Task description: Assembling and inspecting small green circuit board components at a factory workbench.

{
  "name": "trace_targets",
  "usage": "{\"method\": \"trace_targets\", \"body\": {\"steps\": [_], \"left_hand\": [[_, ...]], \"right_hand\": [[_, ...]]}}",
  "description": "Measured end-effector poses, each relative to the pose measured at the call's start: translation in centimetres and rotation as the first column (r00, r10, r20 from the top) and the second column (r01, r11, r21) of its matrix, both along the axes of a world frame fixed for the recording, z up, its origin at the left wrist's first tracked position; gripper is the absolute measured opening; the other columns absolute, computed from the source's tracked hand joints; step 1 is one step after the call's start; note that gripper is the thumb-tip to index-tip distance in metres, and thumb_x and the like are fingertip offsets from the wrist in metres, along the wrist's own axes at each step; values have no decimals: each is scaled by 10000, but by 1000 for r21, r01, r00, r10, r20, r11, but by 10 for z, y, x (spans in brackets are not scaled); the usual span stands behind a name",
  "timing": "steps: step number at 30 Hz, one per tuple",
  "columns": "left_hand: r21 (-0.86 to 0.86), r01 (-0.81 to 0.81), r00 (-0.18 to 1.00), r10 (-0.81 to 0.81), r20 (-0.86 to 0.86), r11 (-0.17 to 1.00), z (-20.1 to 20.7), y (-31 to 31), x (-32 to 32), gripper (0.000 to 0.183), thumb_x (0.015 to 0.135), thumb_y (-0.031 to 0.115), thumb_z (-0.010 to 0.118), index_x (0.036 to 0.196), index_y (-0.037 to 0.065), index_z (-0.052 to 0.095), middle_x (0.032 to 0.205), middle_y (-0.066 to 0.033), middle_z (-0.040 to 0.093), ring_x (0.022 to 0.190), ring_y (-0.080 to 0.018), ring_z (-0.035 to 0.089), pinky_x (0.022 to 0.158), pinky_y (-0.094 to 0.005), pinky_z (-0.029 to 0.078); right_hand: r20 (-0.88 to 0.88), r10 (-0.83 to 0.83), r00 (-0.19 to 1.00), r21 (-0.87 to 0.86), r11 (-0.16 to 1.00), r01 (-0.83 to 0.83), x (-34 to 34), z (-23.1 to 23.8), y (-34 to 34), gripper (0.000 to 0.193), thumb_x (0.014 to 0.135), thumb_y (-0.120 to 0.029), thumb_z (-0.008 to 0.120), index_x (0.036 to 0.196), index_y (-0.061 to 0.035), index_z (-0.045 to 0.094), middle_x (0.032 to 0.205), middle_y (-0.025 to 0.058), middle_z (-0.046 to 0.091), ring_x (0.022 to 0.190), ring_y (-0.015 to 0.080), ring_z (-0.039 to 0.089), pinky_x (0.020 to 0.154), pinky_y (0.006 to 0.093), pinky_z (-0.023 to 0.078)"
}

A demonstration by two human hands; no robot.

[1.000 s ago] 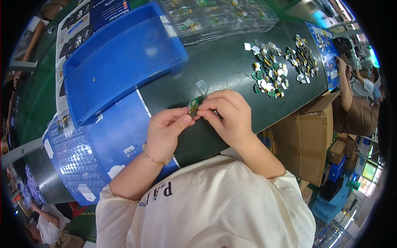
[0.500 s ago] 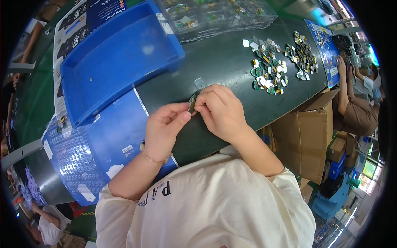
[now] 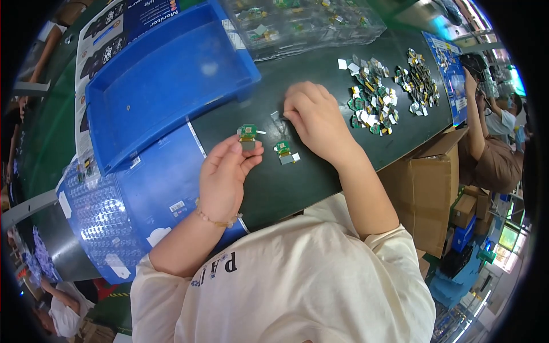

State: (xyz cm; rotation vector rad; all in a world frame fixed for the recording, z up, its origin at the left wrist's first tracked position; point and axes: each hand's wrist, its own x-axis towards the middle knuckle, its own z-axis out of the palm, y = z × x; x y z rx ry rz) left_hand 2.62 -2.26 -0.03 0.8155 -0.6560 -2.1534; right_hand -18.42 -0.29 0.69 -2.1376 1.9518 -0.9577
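My left hand [image 3: 227, 166] pinches a small green circuit board [image 3: 247, 131] with a grey flat part at its lower end and a white tab at its side. Another such board [image 3: 282, 147] lies on the dark green table between my hands, a white square tab beside it. My right hand [image 3: 315, 117] is low over the table just beyond that board, its fingers curled together. Small clear film pieces [image 3: 277, 118] lie right at its fingertips; whether the fingers grip one is hidden.
An empty blue tray [image 3: 171, 86] stands at the left. Stacked clear blister trays [image 3: 309, 40] holding boards are at the back. Two piles of small boards [image 3: 374, 97] [image 3: 419, 83] lie to the right. A cardboard box [image 3: 423, 188] stands beside the table; a person sits at far right.
My hands have come apart from working together on one board. The left still holds a board, now turned face up; the right has moved right and away. A board on the table is now visible.
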Motion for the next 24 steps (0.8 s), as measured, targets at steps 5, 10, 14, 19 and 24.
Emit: {"method": "trace_targets", "body": {"steps": [5,10,14,19,24], "left_hand": [[27,11,999,-10,-44,1000,0,0,2,160,916,66,527,1056,-3,561,987,-108,631,880,-172,602,759,-280,493],[-252,174,965,-113,237,952,8,9,3,97,851,-3,606,948,3,608,893,-69,623,765,-107,574,690,-225,468],[-454,308,902,-106,418,836,12,11,0,84,799,-22,651,881,-11,640,755,-39,600,680,-103,539,624,-222,430],[-607,364,859,-3,512,707,10,6,2,103,765,7,687,866,16,666,744,-64,606,656,-147,554,603,-244,429],[-791,488,770,245,590,369,17,5,-8,180,733,38,692,910,69,684,908,-62,630,817,-222,581,720,-312,456]], "right_hand": [[-87,-43,995,69,996,49,6,6,-7,168,711,-62,658,827,-92,540,980,68,555,901,299,532,766,399,427],[-29,-121,992,95,988,124,15,-2,-5,250,660,-114,725,842,-94,555,989,73,549,886,310,533,739,413,436],[4,-161,987,37,986,160,16,-2,1,327,633,-164,761,895,-90,580,991,89,555,870,322,541,731,411,450],[-10,-238,971,2,971,238,-38,13,-11,264,725,-200,712,927,-51,631,905,121,626,874,313,585,766,398,460],[-320,-487,812,-21,861,508,-111,13,-11,214,749,-177,686,963,-164,685,980,53,617,934,287,560,797,375,469]]}}
